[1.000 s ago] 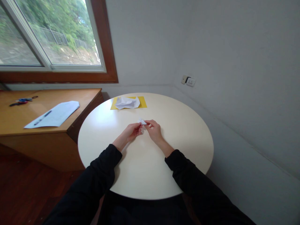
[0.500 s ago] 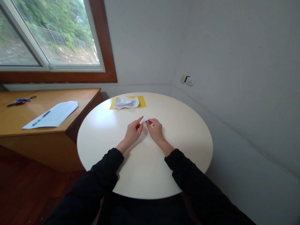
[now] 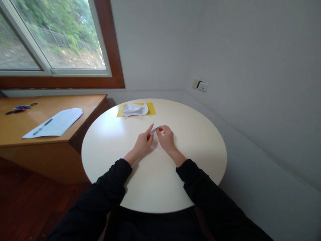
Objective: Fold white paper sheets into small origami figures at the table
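A small folded piece of white paper [image 3: 154,130] is held up just over the round table [image 3: 160,180], between my two hands. My right hand [image 3: 166,138] pinches its right end between thumb and fingers. Its lower left end sits between the thumb and forefinger of my left hand [image 3: 143,142], the forefinger pointing up and away. How the other left fingers lie is hidden from this angle. Beyond my hands, a crumpled white sheet of paper [image 3: 134,109] rests on a yellow sheet [image 3: 151,108] at the table's far edge.
To the left stands a wooden desk [image 3: 92,107] with white sheets [image 3: 62,122], a dark pen [image 3: 43,126] on them, and small dark, blue and red items [image 3: 21,108] farther back. A wall socket [image 3: 203,87] is on the right, a window [image 3: 67,36] at upper left.
The small paper has tilted, its left end now lower. My left thumb has shifted slightly down and the left forefinger stands more apart. My right hand stays nearly in place.
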`<action>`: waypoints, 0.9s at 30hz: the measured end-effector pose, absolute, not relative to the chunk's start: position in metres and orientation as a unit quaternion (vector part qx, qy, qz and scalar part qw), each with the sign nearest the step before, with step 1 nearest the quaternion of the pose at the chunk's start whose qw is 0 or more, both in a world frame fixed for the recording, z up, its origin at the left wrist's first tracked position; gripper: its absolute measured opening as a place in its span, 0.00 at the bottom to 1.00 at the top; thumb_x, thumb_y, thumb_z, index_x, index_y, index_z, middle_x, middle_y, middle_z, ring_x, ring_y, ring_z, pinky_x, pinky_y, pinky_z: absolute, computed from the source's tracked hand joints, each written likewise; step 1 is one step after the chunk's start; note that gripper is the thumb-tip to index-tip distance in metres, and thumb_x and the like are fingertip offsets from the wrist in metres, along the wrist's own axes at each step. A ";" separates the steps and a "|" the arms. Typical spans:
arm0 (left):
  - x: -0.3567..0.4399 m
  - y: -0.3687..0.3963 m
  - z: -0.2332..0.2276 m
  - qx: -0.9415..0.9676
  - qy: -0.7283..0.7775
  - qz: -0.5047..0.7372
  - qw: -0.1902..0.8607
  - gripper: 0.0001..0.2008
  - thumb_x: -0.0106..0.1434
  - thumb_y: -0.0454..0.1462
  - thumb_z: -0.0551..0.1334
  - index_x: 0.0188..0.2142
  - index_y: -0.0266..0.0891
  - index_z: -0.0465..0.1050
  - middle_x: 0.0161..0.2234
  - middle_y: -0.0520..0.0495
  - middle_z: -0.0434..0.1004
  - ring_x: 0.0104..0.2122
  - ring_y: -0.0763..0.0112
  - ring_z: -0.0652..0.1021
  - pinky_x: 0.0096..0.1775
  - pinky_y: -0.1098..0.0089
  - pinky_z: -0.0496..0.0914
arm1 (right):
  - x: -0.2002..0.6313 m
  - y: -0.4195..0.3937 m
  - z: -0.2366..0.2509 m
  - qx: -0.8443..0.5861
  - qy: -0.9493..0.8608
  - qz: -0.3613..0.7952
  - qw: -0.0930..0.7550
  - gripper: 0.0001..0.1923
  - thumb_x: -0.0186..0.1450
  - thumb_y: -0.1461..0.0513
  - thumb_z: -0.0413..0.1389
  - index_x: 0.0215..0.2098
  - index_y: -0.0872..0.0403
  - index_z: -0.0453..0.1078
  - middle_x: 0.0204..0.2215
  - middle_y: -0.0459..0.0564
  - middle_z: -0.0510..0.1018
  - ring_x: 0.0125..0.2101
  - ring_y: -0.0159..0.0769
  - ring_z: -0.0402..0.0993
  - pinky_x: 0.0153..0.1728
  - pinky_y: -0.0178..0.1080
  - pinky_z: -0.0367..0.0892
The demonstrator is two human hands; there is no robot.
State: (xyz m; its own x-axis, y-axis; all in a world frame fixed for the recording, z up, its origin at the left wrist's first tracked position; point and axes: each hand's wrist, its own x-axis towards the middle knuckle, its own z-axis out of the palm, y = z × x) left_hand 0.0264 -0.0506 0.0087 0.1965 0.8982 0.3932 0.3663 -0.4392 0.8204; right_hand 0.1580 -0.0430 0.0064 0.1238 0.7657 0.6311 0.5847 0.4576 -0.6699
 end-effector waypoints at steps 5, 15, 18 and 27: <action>0.020 -0.040 0.011 0.673 0.484 0.493 0.265 0.26 0.54 0.34 0.56 0.54 0.36 0.62 0.17 0.58 0.59 0.20 0.76 0.61 0.29 0.74 0.59 | 0.174 -0.030 0.020 -0.542 -0.607 0.155 0.560 0.09 0.59 0.58 0.47 0.26 0.55 0.65 0.25 0.47 0.73 0.28 0.32 0.68 0.31 0.34 0.63; 0.010 -0.028 0.009 0.638 0.508 0.504 0.284 0.24 0.55 0.33 0.54 0.52 0.31 0.64 0.16 0.58 0.59 0.18 0.76 0.60 0.26 0.73 0.58 | 0.238 0.007 0.060 -0.728 -0.666 0.071 0.145 0.11 0.55 0.62 0.51 0.28 0.60 0.72 0.27 0.57 0.77 0.29 0.37 0.73 0.27 0.33 0.60; 0.011 -0.028 0.009 0.639 0.507 0.503 0.288 0.23 0.55 0.33 0.54 0.51 0.31 0.65 0.15 0.58 0.58 0.18 0.76 0.61 0.25 0.74 0.58 | 0.244 0.014 0.070 -0.744 -0.664 0.061 -0.037 0.11 0.52 0.65 0.53 0.30 0.64 0.73 0.28 0.63 0.77 0.30 0.42 0.74 0.26 0.35 0.61; 0.012 -0.030 0.012 0.617 0.501 0.516 0.319 0.21 0.53 0.34 0.55 0.48 0.34 0.67 0.15 0.59 0.57 0.17 0.77 0.61 0.24 0.74 0.57 | 0.250 0.023 0.062 -0.736 -0.652 0.085 -0.159 0.13 0.49 0.68 0.54 0.33 0.63 0.74 0.30 0.62 0.78 0.30 0.41 0.74 0.25 0.35 0.63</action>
